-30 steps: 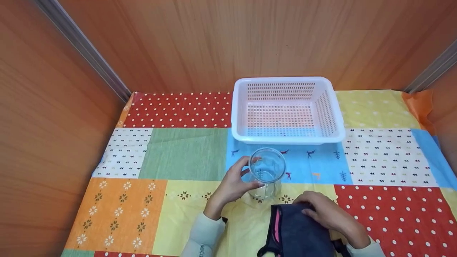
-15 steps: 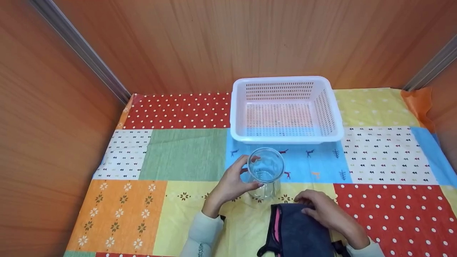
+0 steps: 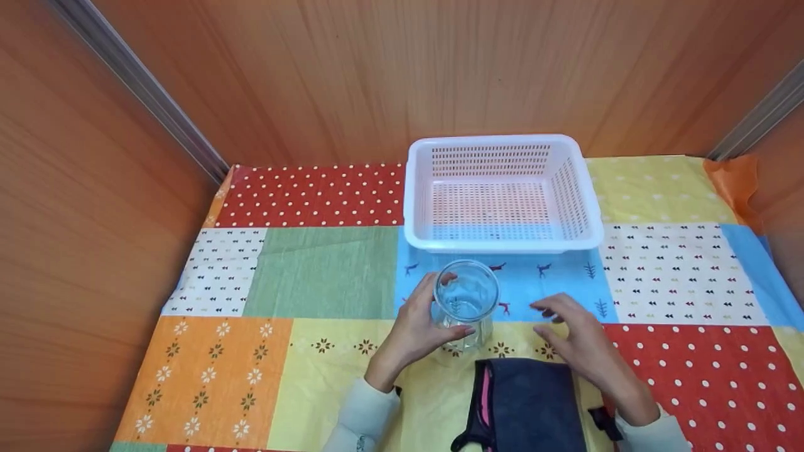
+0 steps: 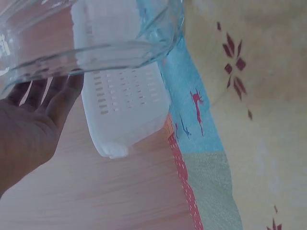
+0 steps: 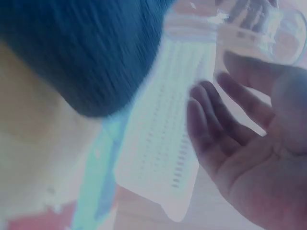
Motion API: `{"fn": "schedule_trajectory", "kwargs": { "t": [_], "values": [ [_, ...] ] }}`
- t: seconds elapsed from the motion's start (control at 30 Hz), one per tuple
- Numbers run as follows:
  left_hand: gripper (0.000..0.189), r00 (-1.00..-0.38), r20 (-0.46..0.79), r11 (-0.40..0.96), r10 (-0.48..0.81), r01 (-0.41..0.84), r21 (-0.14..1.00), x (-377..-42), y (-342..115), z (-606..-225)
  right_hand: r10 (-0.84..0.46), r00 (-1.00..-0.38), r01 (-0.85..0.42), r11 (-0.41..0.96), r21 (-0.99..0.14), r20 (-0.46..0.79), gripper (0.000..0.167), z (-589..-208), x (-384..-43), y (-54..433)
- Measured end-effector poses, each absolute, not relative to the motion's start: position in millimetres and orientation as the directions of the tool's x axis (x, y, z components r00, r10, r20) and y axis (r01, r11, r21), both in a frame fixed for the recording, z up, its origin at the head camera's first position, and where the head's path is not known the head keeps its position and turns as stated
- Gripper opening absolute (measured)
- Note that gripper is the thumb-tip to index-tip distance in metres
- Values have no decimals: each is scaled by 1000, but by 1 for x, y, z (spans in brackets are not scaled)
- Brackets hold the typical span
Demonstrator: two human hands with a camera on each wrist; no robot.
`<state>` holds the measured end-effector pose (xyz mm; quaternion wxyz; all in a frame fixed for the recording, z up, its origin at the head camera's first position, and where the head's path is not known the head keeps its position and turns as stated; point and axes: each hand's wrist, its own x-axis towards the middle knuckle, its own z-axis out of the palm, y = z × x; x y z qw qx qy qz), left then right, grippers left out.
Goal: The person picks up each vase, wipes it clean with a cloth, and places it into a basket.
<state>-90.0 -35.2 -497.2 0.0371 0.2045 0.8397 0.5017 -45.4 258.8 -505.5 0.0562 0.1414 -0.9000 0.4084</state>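
Note:
A clear glass jar (image 3: 472,304) with a wide round rim stands upright in the middle of the cloth in the head view. My left hand (image 3: 416,328) holds it from the left, thumb on the near side and fingers round the far side. In the left wrist view those fingers lie behind the jar (image 4: 110,55). To the jar's right, my right hand (image 3: 581,342) is raised with loosely bent fingers and nothing between them. Close in front lies a dark grey pouch (image 3: 534,402) with black trim and a pink-edged opening; its near end is cut off.
Just behind the jar sits a white plastic basket (image 3: 502,246) with slotted sides, and nothing shows inside it. A patchwork tablecloth (image 3: 326,270) covers the table. Wood-grain panels (image 3: 314,81) rise at the back and on both sides.
My right hand has left the pouch, moving up and forward toward the jar's right side. My left hand keeps its place at the jar, its thumb slightly farther along the near side.

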Motion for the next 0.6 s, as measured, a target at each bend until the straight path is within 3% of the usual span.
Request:
{"fn": "schedule_trajectory", "kwargs": {
  "t": [0.3, 0.6],
  "values": [
    [80, -936, 200, 421, 290, 313, 851, -86, -26, -500, -14, -889, -346, 677, -650, 458, 45, -496, -90, 274],
    [76, -942, 220, 384, 255, 307, 871, -85, -23, -501, -74, -839, -390, 774, -500, 540, 40, -510, -132, 288]
  ]
}}
